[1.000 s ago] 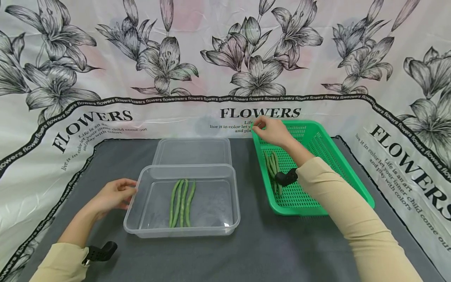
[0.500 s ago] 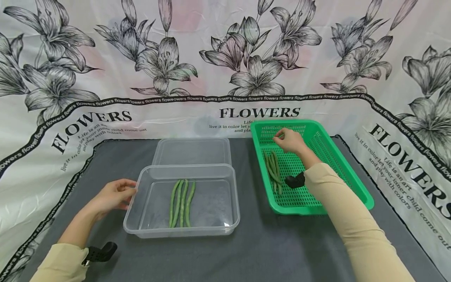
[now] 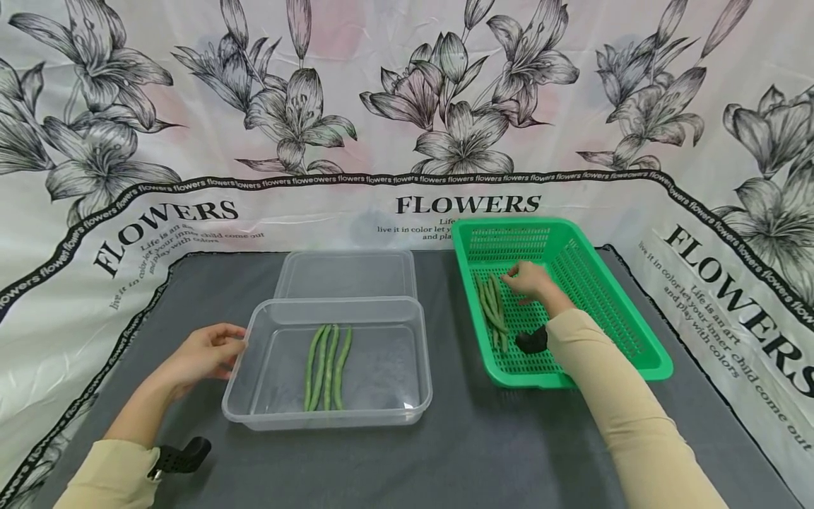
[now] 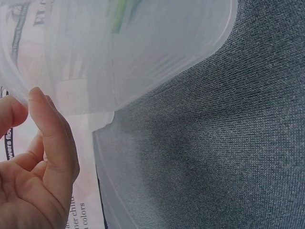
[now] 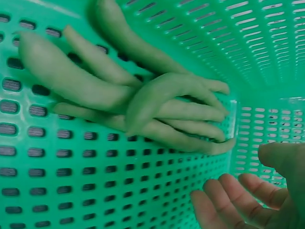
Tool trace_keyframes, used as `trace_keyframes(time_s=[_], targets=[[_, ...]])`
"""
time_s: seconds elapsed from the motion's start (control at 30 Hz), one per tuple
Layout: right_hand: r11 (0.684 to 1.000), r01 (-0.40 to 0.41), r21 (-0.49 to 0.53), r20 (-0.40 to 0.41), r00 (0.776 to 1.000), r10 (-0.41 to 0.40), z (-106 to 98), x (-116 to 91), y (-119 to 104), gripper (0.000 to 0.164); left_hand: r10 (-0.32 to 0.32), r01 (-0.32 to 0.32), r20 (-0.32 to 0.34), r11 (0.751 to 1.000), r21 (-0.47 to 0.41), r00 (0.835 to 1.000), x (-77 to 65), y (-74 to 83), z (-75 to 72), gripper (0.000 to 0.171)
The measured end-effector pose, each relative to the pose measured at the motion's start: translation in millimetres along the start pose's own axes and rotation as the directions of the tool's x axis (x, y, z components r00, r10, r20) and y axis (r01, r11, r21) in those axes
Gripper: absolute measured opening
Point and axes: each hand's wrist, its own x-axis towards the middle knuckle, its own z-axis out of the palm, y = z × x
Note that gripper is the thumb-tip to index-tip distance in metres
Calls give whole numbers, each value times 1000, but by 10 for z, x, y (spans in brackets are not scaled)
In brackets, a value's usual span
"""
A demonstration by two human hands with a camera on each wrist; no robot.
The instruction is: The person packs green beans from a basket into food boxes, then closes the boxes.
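In the head view I see four slim green beans (image 3: pixel 328 367) in a clear rectangular plastic box (image 3: pixel 388 375); a bunch of green beans (image 3: pixel 491 304) in the green perforated plastic basket (image 3: pixel 610 318) looks left to do. Left-wrist view: the left hand (image 4: pixel 38 183) pinches the box's rim. Right-wrist view: the right hand (image 5: pixel 259 206) hangs near the bunch, thumb and fingers parted, holding nothing.

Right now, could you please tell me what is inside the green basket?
Green beans lie overlapping in the green basket, with the right hand beside them. In the head view, the sleeve hides part of its floor; anything there cannot be seen.
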Motion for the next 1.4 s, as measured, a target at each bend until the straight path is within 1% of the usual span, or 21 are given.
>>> trace_keyframes(time_s=[0.07, 0.17, 0.27, 0.3, 0.4, 0.5, 0.6, 0.77, 0.83, 1.03, 1.13, 1.3, 1.4], targets=[[1000, -17, 21, 24, 1000, 16, 20, -7, 12, 50, -1, 1, 1, 1000, 3, 1000, 6, -2, -10, 54], [999, -38, 29, 65, 997, 36, 50, -18, 30, 40, 1, -2, 5, 1000, 5, 1000, 5, 6, -26, 53], [998, -45, 35, 87, 995, 42, 73, -22, 51, 34, 2, -2, 12, 1000, -1, 1000, 1, 20, -31, 53], [997, -58, 46, 105, 993, 53, 82, -19, 54, 32, 6, -6, 15, 1000, -3, 1000, 1, 23, -30, 53], [994, -84, 77, 144, 987, 72, 106, -16, 52, 32, 2, -2, 17, 1000, -8, 1000, 1, 28, -29, 53], [990, -116, 78, 172, 980, 101, 131, -12, 37, 40, 4, -4, 18, 1000, -5, 1000, 0, 30, -35, 53], [990, -127, 63, 176, 978, 114, 152, -9, 27, 39, -1, 1, 16, 1000, -4, 1000, -3, 29, -38, 53], [988, -152, 37, 188, 972, 143, 195, 13, 19, 26, -3, 3, 21, 1000, -10, 1000, -8, 20, -37, 54], [986, -162, 36, 179, 972, 153, 206, 19, 18, 22, 2, -2, 25, 1000, -8, 1000, -8, 18, -39, 53], [984, -173, 52, 162, 973, 162, 218, 19, 28, 31, -4, 4, 22, 1000, -10, 1000, 2, 35, -38, 53], [984, -166, 70, 161, 975, 153, 219, 21, 31, 31, -10, 10, 19, 1000, -12, 1000, 8, 37, -33, 52], [978, -158, 133, 165, 977, 135, 216, 24, 9, 34, -12, 12, 18, 1000, -15, 1000, 10, 31, -27, 52], [975, -157, 158, 160, 978, 132, 211, 31, -3, 30, -12, 13, 17, 1000, -16, 1000, 11, 24, -29, 52]])
